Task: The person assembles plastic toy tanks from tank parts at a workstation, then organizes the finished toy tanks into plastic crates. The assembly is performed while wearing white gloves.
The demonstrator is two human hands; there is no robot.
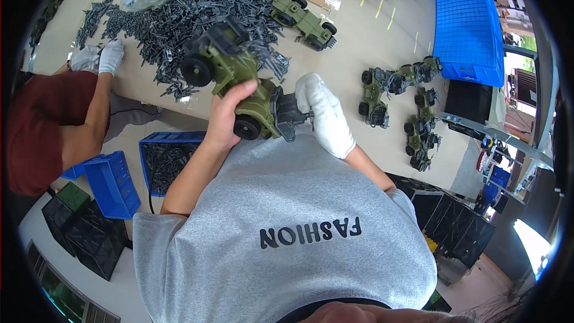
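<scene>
A green toy military jeep (257, 104) with black wheels and dark grey parts is held up tilted in front of my chest. My bare left hand (227, 113) wraps round its middle, thumb on top. My right hand (324, 116), in a white glove, has its fingers curled closed at the jeep's right end, against a dark grey part (290, 112) there. The fingertips are partly hidden, so whether they also hold a small loose piece is unclear. Behind the jeep lies a large heap of small dark grey plastic parts (179, 24) on the table.
A similar green jeep (305, 21) stands beyond the heap; several more (375, 98) stand to the right. A blue crate (469, 30) is at the far right. On the left, another person's gloved hands (110, 57) rest at the table edge. Blue bins (110, 182) sit below.
</scene>
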